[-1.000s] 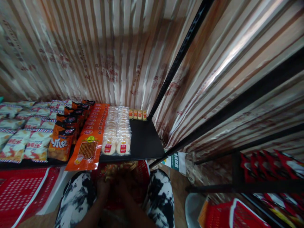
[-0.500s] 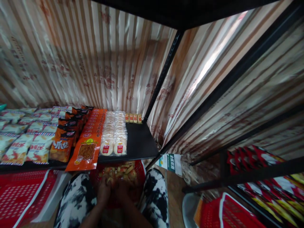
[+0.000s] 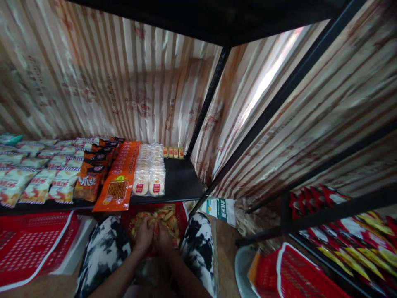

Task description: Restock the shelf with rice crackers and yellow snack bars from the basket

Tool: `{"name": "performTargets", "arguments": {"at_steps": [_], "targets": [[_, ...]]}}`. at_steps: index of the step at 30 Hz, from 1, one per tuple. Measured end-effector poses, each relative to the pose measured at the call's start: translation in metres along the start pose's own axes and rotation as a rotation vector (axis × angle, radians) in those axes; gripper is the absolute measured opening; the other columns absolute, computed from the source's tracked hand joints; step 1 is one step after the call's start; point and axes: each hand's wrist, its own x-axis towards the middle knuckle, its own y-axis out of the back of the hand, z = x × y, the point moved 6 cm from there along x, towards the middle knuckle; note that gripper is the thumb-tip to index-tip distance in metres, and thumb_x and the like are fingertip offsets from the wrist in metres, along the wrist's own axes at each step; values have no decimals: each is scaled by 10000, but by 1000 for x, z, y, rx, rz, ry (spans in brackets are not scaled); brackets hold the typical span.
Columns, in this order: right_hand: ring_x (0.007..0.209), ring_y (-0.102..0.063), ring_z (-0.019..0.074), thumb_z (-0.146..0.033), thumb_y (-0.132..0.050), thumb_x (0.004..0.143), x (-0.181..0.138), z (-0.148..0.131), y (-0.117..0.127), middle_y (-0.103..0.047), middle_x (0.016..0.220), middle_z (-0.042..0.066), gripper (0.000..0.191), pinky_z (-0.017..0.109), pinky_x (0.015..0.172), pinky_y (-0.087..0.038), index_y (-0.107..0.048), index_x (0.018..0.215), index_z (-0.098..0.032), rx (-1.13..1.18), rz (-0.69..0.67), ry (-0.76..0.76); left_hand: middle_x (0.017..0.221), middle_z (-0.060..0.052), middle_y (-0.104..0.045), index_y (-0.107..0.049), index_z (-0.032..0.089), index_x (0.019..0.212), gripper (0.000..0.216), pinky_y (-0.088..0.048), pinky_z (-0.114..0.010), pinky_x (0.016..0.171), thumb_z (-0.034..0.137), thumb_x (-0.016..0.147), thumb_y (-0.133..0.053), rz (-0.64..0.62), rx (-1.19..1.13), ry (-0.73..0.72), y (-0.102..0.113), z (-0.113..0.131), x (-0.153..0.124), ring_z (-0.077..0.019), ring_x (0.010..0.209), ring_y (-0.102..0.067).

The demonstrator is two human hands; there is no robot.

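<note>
Between my knees stands a red basket (image 3: 182, 210) with small yellow-gold wrapped snacks (image 3: 169, 216) heaped in it. My left hand (image 3: 144, 235) is over the heap, its fingers curled in around some of the wrapped snacks. Close beside it, my right hand (image 3: 161, 236) is closed in the same way, the fingertips of both nearly meeting. How many packets they grip is hidden by the fingers. On the black shelf (image 3: 182, 178) behind the basket, a short row of similar small yellow packets (image 3: 173, 152) stands against the wall.
Along the shelf sit white round crackers (image 3: 149, 176), an orange snack bag (image 3: 119, 182), dark orange bags (image 3: 88, 182) and white snack bags (image 3: 39, 186). Red baskets lie left (image 3: 34, 244) and right (image 3: 297, 273). A black post (image 3: 207, 103) rises at the shelf's corner.
My hands have risen slightly and drawn together over the wrapped snacks. The view has shifted, so the shelf's front edge sits a little higher.
</note>
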Motion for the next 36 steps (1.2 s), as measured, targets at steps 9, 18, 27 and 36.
{"name": "performTargets", "arguments": {"at_steps": [9,18,27,36], "targets": [[1023,-602,240,-220,-434,825,-9,-9,40,-642,1092,153,380,358,894,-454,-576,1165,-128,-5,49,5,1004,-70,-680,-600,184,938,194,-434,-311,894,276,804,-494,13,-9,-91,-3,26,-8,-191,978,-609],[1049,-583,229,-281,-435,867,-8,-7,58,-628,1111,165,391,310,914,-421,-546,1186,-86,-47,-15,-86,984,-74,-672,-566,180,1080,295,-454,-294,853,187,795,-493,-14,-27,-102,-14,28,-5,-166,910,-622],[1112,-559,224,-322,-436,877,-8,-3,71,-611,1160,170,406,292,923,-414,-534,1196,-92,-20,-25,-154,1022,-83,-658,-556,170,1092,340,-456,-286,883,95,773,-466,-32,-112,-118,-20,39,-6,-152,941,-617],[1034,-602,235,-322,-448,863,-5,-5,104,-631,1101,163,400,298,885,-445,-559,1176,-99,0,114,-176,1021,-90,-637,-567,138,1014,300,-465,-269,891,65,738,-473,-7,-137,-189,-14,78,-18,-137,926,-613]]}}
